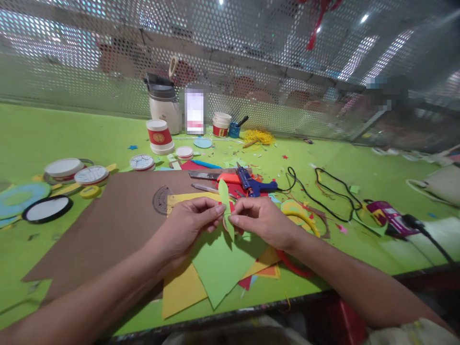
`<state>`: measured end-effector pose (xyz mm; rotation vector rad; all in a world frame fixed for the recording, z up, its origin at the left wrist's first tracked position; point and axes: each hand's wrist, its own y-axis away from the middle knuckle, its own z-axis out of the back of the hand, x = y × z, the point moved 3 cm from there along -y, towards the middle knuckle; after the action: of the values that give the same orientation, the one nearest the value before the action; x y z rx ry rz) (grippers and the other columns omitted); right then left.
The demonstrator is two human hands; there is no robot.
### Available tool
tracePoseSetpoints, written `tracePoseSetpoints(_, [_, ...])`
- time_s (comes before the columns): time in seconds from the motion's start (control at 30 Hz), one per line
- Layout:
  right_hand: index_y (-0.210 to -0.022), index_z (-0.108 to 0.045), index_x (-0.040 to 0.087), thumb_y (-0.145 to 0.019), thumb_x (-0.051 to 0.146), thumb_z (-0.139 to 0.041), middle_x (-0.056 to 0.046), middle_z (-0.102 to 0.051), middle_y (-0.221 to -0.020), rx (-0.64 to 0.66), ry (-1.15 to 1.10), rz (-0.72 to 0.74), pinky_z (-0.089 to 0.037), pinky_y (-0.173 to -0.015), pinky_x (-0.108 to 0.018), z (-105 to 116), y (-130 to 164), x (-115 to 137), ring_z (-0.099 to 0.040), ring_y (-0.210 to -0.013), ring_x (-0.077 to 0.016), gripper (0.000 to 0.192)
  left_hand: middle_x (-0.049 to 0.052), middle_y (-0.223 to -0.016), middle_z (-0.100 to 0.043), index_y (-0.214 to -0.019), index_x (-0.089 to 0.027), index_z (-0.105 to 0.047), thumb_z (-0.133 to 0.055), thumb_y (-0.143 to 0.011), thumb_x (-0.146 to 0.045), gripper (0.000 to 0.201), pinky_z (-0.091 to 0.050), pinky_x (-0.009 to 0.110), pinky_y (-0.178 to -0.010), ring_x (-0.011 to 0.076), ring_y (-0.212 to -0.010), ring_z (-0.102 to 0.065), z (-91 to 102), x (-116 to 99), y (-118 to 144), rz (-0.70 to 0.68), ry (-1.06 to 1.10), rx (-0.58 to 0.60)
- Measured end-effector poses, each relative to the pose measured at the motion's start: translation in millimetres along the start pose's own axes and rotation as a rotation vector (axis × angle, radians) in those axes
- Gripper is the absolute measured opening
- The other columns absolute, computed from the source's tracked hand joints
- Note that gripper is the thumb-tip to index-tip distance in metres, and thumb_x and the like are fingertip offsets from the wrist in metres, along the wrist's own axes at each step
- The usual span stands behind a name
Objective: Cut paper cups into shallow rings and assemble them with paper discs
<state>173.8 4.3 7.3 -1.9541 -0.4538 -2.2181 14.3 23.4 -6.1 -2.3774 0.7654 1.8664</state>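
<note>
Between my two hands stands a slim, leaf-shaped piece of light green paper [224, 194], pointed at both ends. My left hand [196, 220] pinches its left side between thumb and fingers. On the other side my right hand [260, 220] has thumb and forefinger closed on its edge. Something red shows behind the paper, partly covered by my fingers. Beneath my hands lies a larger light green sheet [224, 278] over yellow paper [181, 292]. Just beyond are a blue glue gun [255, 184] and a box cutter [213, 177] with an orange handle.
Brown cardboard [125, 215] spreads to the left, near round lids [91, 175] and a black-rimmed disc [47, 209]. Scissors with a yellow handle [304, 221] lie right. The glue gun's black cord loops toward a purple power strip [391, 218]. Paper cups [159, 136] stand farther back.
</note>
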Motion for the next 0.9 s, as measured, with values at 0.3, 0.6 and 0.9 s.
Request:
tracePoseSetpoints(0.3, [-0.071, -0.060, 0.017, -0.074, 0.034, -0.073, 0.002, -0.060, -0.059, 0.008, -0.034, 0.019, -0.043, -0.059, -0.028, -0.9, -2.1, -2.7, -0.054, -0.057, -0.0126, 0.022, -0.003, -0.056, -0.058, -0.062, -0.014, -0.065, -0.081, -0.066, -0.027, 0.021, -0.031, 0.020, -0.053, 0.0072, -0.052, -0.043, 1.0, 0.7, 0.0, -0.004, -0.002, -0.008])
tracePoseSetpoints(0.6, [-0.074, -0.064, 0.016, -0.075, 0.044, -0.074, 0.002, -0.060, -0.062, -0.041, -0.043, 0.065, -0.043, -0.059, -0.027, 1.1, -4.4, 0.0, -0.052, -0.057, -0.0116, 0.030, -0.002, -0.057, -0.057, -0.066, -0.014, -0.065, -0.080, -0.067, -0.027, 0.020, -0.031, 0.020, -0.053, 0.0073, -0.053, -0.043, -0.8, 0.4, 1.7, 0.024, -0.040, -0.022])
tracePoseSetpoints(0.9, [-0.071, -0.064, 0.017, -0.073, 0.045, -0.075, 0.003, -0.060, -0.057, -0.056, -0.077, 0.048, -0.045, -0.055, -0.027, 0.7, -7.1, -4.4, -0.054, -0.053, -0.0115, 0.030, -0.001, -0.061, -0.058, -0.069, -0.013, -0.065, -0.078, -0.069, -0.029, 0.020, -0.032, 0.021, -0.053, 0.0081, -0.055, -0.043, -1.8, 0.3, 2.5, 0.053, -0.037, 0.049])
